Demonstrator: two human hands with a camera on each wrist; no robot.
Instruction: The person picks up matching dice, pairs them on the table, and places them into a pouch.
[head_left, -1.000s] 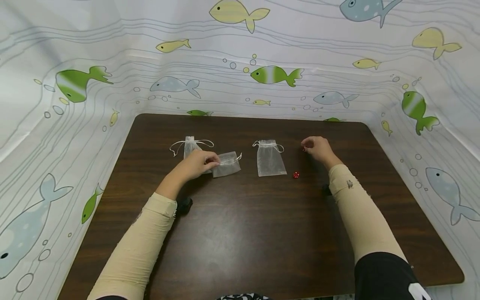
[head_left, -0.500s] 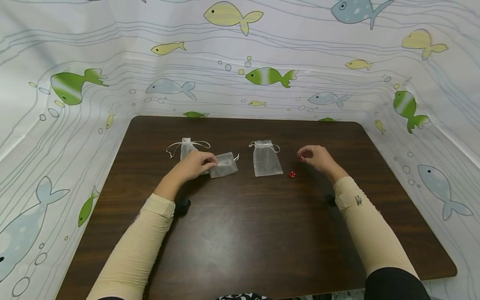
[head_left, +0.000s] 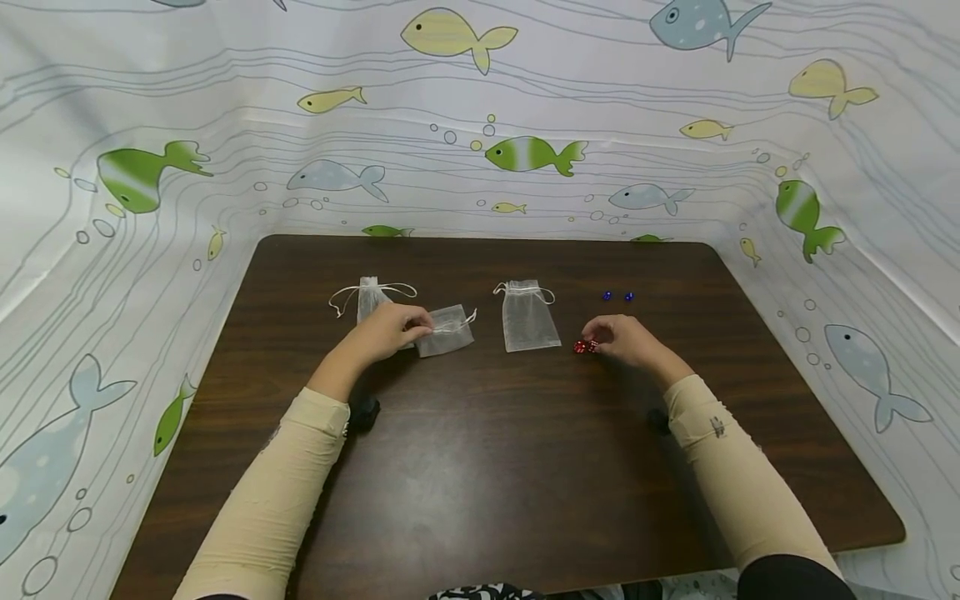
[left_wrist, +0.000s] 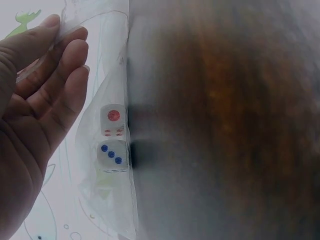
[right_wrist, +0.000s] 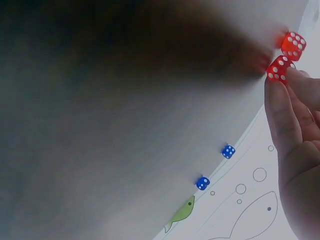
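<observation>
My left hand (head_left: 387,329) pinches the edge of a small sheer drawstring bag, and two more such bags show beside it in the head view: a left one (head_left: 369,296), partly hidden by the hand, and a right one (head_left: 448,332). Which one the fingers grip is unclear. In the left wrist view, a white die with a red pip (left_wrist: 113,120) and one with blue pips (left_wrist: 112,156) show at a bag. My right hand (head_left: 632,340) pinches a red die (right_wrist: 280,69) against the table, touching a second red die (right_wrist: 293,46).
Another sheer drawstring bag (head_left: 529,317) lies flat between the hands. Two small blue dice (head_left: 607,296) sit behind the right hand. Everything is on a dark brown table (head_left: 480,467), with a fish-patterned white curtain (head_left: 442,100) along its back and sides.
My right hand has carried the red die toward me and slightly left, up to the other red die. Two blue dice have come into view behind it. The left hand stays put.
</observation>
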